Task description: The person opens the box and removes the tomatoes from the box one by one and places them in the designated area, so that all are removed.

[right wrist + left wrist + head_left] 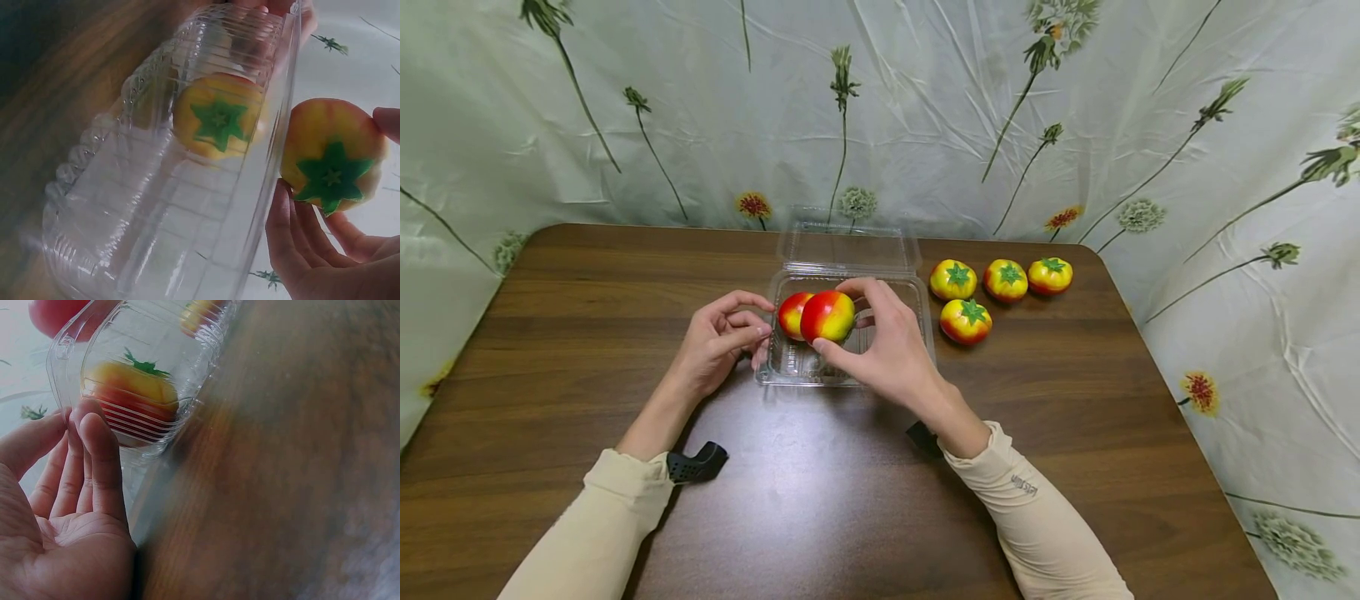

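Observation:
A clear plastic clamshell container (pixel 790 364) lies on the table with its lid (pixel 850 247) folded back. One red-and-yellow tomato (pixel 792 315) sits inside, toward the left; its green star-shaped top shows through the wall in the right wrist view. Above the container, my right hand (pixel 891 346) holds a second tomato (pixel 331 150) between thumb and fingers, and its green top faces the right wrist camera. At the container's left side, my left hand (pixel 718 337) pinches the rim (pixel 62 381) between thumb and fingers.
Several more tomatoes (pixel 953 279) stand right of the container with their green tops up. The brown wooden table (pixel 820 500) runs back to a pale flower-printed cloth (pixel 925 125). Black straps (pixel 697 463) sit at both wrists.

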The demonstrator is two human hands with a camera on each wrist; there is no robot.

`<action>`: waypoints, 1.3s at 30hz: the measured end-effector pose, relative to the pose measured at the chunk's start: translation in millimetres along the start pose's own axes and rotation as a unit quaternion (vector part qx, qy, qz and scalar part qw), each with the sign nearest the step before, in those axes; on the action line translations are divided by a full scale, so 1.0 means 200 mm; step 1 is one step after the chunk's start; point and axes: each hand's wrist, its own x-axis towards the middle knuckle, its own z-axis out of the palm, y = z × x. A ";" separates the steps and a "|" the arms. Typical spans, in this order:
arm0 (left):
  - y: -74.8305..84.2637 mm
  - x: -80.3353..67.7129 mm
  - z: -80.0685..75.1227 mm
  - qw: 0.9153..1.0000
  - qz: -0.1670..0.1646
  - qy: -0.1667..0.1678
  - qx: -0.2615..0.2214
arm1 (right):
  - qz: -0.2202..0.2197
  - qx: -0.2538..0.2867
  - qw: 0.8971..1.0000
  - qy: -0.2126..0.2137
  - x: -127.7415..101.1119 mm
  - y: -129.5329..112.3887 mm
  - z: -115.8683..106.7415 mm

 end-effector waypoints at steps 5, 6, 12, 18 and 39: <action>0.00 0.00 0.00 1.000 -0.001 0.000 -0.001 | -0.021 0.001 1.000 0.002 0.01 0.00 -0.04; 0.00 0.00 0.00 1.000 -0.001 0.000 -0.002 | -0.026 0.001 1.000 0.005 0.01 0.00 -0.05; 0.00 0.00 0.00 1.000 0.000 -0.001 -0.004 | -0.029 0.001 0.999 0.023 0.01 0.01 -0.08; 0.00 0.00 0.00 1.000 -0.001 0.000 -0.005 | -0.011 0.000 0.999 0.034 0.02 0.02 -0.10; 0.00 0.00 0.00 1.000 -0.002 -0.001 -0.001 | -0.008 -0.043 0.998 0.046 0.02 0.06 -0.16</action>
